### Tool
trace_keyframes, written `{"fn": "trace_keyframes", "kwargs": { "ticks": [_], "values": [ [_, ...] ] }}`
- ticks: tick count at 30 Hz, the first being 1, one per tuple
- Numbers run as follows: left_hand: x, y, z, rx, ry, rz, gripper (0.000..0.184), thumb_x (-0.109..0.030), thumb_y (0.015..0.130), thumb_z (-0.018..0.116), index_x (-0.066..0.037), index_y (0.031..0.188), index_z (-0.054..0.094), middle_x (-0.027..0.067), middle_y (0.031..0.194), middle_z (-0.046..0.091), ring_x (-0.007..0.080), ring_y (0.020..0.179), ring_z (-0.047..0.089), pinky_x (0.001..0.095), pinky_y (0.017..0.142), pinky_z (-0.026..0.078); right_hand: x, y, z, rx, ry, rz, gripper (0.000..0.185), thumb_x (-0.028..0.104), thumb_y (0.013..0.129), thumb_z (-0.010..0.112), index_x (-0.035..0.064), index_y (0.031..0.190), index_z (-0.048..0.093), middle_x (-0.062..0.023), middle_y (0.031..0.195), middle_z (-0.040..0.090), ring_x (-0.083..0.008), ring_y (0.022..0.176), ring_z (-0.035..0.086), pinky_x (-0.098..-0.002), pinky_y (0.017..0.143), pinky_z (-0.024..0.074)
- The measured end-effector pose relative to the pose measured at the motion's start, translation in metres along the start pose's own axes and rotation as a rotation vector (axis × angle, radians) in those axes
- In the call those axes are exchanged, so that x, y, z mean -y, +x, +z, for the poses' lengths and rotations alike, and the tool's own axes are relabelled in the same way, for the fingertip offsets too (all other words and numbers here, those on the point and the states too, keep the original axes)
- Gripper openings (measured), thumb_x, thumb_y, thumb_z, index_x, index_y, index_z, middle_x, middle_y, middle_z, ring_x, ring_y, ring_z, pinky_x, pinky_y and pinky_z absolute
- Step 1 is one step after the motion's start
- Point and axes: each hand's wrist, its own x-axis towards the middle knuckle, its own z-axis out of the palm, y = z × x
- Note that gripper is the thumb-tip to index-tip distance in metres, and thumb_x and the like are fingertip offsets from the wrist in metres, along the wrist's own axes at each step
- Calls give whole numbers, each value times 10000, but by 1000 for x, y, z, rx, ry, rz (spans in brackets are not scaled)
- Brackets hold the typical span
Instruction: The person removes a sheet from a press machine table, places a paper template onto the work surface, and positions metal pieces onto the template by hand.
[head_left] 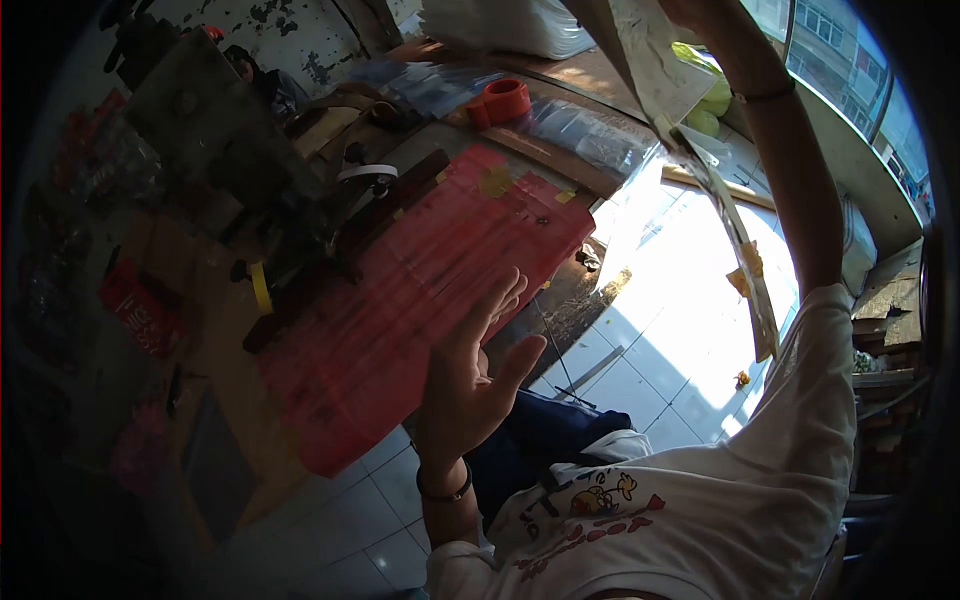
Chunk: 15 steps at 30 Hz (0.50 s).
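Note:
My left hand (470, 385) is raised above the near edge of a red-covered work surface (400, 310), fingers stretched out and thumb apart, with nothing in it. It wears a dark band at the wrist. My right hand (695, 12) is lifted to the top edge of the view, mostly cut off, so its fingers do not show. Close by it, a long thin pale strip or sheet (725, 200) slants down toward my sleeve, with brownish scraps (745, 270) stuck along it. Whether my right hand grips it is hidden.
A dark machine (215, 125) stands at the left of the red surface. Behind lie a red tape roll (500, 103) and clear plastic sheets (590, 130) on a bench. Another person (270, 90) is at the back. White floor tiles (650, 340) are brightly sunlit at right.

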Motion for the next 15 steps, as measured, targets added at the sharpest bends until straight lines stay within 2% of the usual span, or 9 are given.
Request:
{"fn": "trace_keyframes", "kwargs": {
  "ticks": [1, 2, 4, 5, 7, 8, 11, 12, 15],
  "values": [
    [4, -2, 3, -7, -143, -14, 710, -346, 894, 676, -6, 1430, 359, 259, 1384, 467, 348, 1284, 488, 444, 1065, 389, 7, -30, 42, -40, 60, 130, 274, 214, 971, 553, -8, 824, 617, -11, 636, 539, -66, 480, 474, -212, 426, 381],
    [10, -3, 4, -17, -283, -24, 786, -388, 887, 677, -15, 1462, 292, 272, 1424, 411, 361, 1306, 458, 461, 1078, 371, -31, -27, 40, 252, -14, 25, 280, 217, 976, 545, -24, 854, 619, -22, 647, 558, -85, 503, 519, -218, 441, 413],
    [26, -8, 5, -46, -499, -59, 968, -480, 859, 683, -38, 1517, 126, 265, 1484, 317, 369, 1335, 414, 497, 1093, 332, -48, -88, 91, 299, 198, 145, 386, 369, 931, 607, 2, 1025, 678, -64, 773, 660, -107, 588, 630, -284, 499, 500],
    [29, -16, 6, -92, -482, -58, 951, -458, 864, 685, -31, 1511, 133, 254, 1462, 340, 352, 1319, 427, 480, 1091, 334, -49, -99, 104, 483, 142, 279, 369, 268, 904, 629, -78, 1029, 651, -119, 862, 674, -127, 767, 664, -252, 658, 531],
    [34, -28, 9, -178, -441, -38, 918, -413, 874, 689, -15, 1500, 147, 233, 1418, 385, 319, 1288, 455, 444, 1086, 339, -64, -130, 133, 652, 126, 266, 394, 267, 921, 586, -73, 1112, 633, -121, 889, 682, -141, 736, 660, -271, 640, 546],
    [37, -35, 15, -272, -484, -55, 745, -291, 890, 685, 19, 1428, 274, 169, 1303, 481, 238, 1192, 512, 376, 1033, 389, -59, -142, 141, 708, 138, 342, 404, 269, 927, 575, -72, 1139, 619, -126, 906, 688, -156, 773, 669, -273, 677, 553],
    [43, -58, 4, -346, -425, -231, 565, -179, 898, 665, 40, 1335, 383, 128, 1225, 545, 175, 1119, 547, 322, 970, 433, -51, -158, 161, 852, 178, 452, 419, 266, 948, 538, -59, 1209, 582, -147, 983, 687, -197, 891, 676, -284, 766, 566],
    [46, -64, 2, -434, -458, -250, 430, -106, 908, 640, 36, 1265, 447, 98, 1165, 583, 131, 1043, 568, 291, 906, 464, -51, -161, 166, 891, 189, 465, 422, 263, 955, 525, -53, 1230, 570, -156, 1013, 684, -211, 932, 675, -289, 793, 570],
    [62, -73, 4, -754, -400, -209, 388, -91, 921, 625, 35, 1250, 463, 96, 1152, 590, 121, 1004, 579, 276, 880, 472, -73, -179, 186, 888, 473, 494, 404, 237, 974, 501, -47, 1257, 549, -176, 1097, 658, -253, 1030, 651, -331, 877, 559]
  ]
}}
